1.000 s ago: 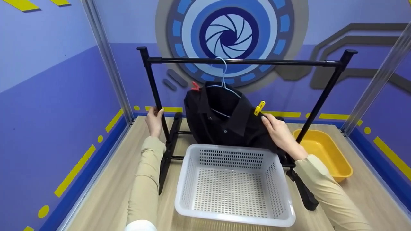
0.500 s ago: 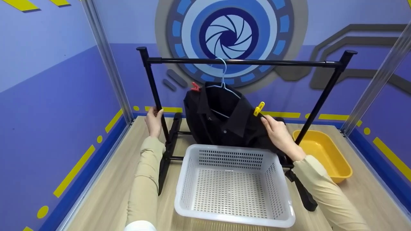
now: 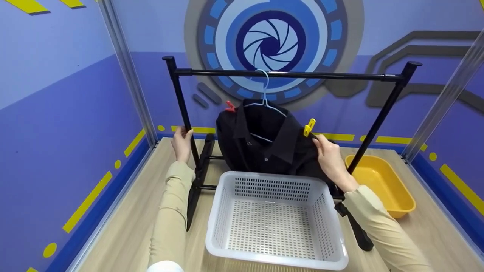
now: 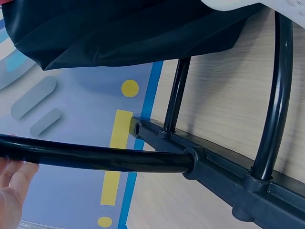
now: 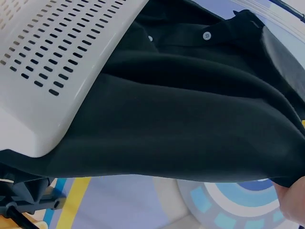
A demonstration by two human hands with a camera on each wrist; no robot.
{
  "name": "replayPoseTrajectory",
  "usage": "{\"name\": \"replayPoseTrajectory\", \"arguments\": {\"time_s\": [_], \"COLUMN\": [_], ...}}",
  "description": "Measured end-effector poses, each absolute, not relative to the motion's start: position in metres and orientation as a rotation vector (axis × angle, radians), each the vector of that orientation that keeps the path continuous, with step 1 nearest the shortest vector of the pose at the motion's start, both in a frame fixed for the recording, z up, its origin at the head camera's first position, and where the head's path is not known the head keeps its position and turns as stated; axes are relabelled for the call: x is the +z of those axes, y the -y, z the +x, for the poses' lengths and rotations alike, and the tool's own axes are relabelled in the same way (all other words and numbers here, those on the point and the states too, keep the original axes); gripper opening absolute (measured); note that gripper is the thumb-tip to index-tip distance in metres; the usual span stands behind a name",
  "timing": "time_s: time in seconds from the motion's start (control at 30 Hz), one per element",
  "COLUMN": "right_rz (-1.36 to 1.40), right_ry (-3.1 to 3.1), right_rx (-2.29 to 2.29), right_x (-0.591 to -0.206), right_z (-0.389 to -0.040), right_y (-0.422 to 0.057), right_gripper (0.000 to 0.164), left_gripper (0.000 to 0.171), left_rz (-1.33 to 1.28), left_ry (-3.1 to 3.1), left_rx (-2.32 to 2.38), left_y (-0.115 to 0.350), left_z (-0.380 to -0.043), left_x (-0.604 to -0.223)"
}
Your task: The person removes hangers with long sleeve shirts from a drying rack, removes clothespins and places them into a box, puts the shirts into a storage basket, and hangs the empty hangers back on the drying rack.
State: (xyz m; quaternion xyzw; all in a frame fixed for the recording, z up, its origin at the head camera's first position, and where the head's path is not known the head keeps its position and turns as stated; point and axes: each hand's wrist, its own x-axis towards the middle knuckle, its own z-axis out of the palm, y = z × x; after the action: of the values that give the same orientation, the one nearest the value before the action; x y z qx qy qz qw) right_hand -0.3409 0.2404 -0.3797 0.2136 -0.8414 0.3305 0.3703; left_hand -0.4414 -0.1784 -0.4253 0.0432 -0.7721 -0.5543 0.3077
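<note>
Blue booth, wood floor: right hand (image 3: 332,160) fingers pinch black shirt (image 3: 264,145) just below yellow clip (image 3: 309,127); left hand (image 3: 182,143) grips rack post (image 3: 185,113).

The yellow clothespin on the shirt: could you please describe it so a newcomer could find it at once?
Find the black clothes rail with a black collared shirt on a pale blue wire hanger. The small yellow plastic clothespin sits on the shirt's right shoulder, above the right hand; the opposite one is red.

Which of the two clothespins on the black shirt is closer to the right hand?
The yellow clothespin, on the shirt's right shoulder, just above the right hand. The red clothespin sits on the opposite shoulder, far from that hand.
</note>
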Motion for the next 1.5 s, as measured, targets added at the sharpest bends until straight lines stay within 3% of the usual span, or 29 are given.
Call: {"name": "replayPoseTrajectory", "arguments": {"time_s": [1.03,1.5], "right_rz": [0.524,0.578], "right_ry": [1.845,1.716], "right_rx": [0.795,0.818], "right_x": [-0.368,-0.365], "right_z": [-0.334,-0.324], "right_y": [-0.264,-0.266], "right_gripper": [0.007,0.017], "left_gripper": [0.019,0.018], "left_rz": [0.127,0.124], "left_ry": [2.056,2.051], "left_rx": [-1.471,-1.461], "left_y": [0.180,0.180], "left_z": [-0.444,-0.445], "left_x": [-0.424,-0.425]}}
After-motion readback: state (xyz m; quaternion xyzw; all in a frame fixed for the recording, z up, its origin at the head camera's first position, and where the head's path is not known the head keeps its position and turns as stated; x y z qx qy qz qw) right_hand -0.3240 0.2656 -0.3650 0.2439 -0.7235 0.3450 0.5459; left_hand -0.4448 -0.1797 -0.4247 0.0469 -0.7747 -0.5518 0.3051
